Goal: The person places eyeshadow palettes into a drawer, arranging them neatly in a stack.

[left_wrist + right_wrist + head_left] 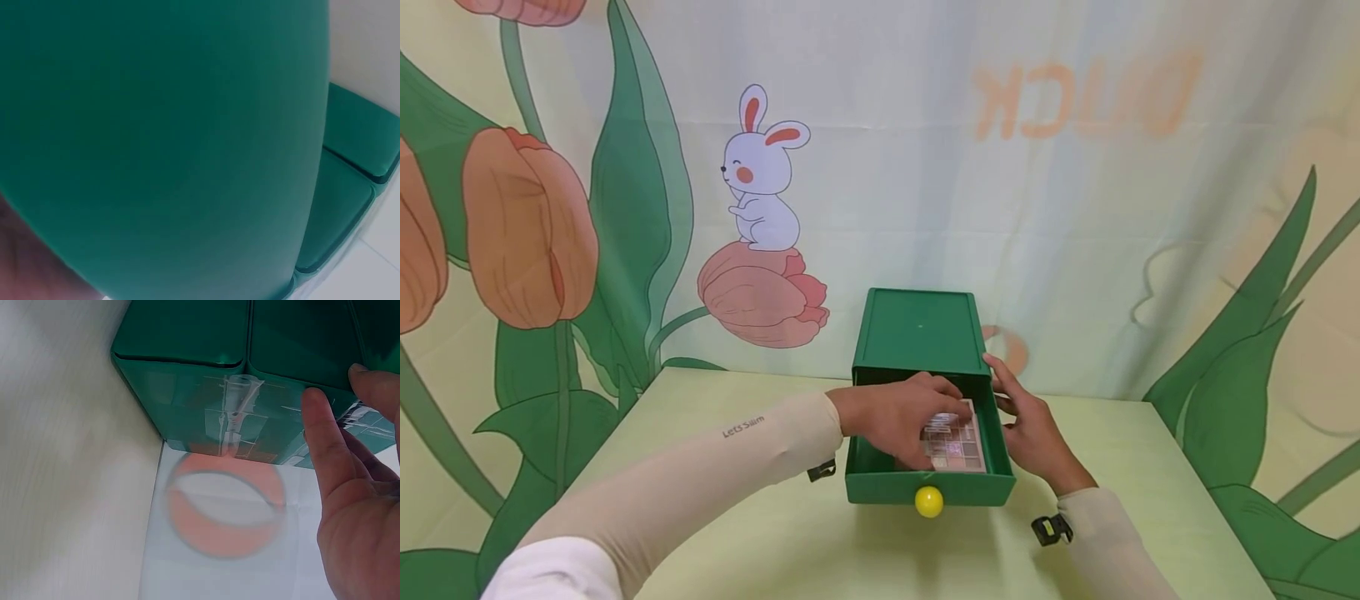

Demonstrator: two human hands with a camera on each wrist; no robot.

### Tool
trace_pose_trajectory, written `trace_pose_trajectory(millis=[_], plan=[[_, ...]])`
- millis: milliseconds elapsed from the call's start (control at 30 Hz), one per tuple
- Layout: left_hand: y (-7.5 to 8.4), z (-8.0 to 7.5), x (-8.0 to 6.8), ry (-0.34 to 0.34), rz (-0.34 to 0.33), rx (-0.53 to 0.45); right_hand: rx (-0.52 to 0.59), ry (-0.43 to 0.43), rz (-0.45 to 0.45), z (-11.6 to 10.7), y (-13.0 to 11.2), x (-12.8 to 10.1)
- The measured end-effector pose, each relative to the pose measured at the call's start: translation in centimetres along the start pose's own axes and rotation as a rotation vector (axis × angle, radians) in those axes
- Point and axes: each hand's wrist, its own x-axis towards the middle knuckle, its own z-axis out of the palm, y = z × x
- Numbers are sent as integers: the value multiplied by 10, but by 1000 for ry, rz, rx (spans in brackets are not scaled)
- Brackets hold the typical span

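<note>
A green drawer box (921,329) stands near the wall with its drawer (880,489) pulled out toward me; a yellow round knob (928,502) sits on the drawer front. Inside lies a flat eyeshadow palette (958,450) with a grid of small pans. My left hand (906,415) reaches over the drawer's left wall and grips the palette, fingers over its far part and thumb near its front. My right hand (1036,429) rests against the box's right side; in the right wrist view its extended index finger (322,431) touches the green side wall.
The box stands on a pale yellow-green table (730,500). Behind it hangs a curtain (910,183) printed with tulips and a rabbit. Clear tape (237,412) runs down the box's side. Black wrist straps (1051,529) show at both sleeves.
</note>
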Motion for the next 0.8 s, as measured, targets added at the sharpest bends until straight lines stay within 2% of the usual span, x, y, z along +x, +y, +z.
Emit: trace_pose_trajectory(millis=[233, 433, 633, 800], plan=[[0, -1, -1, -2, 7, 15, 9, -2, -4, 0, -1, 0], [-4, -3, -6, 12, 7, -39, 10, 0, -5, 1, -1, -2], [0, -11, -22, 127, 26, -106, -1, 9, -21, 2, 0, -1], [9, -15, -38, 291, 23, -140, -7, 22, -32, 3, 3, -1]])
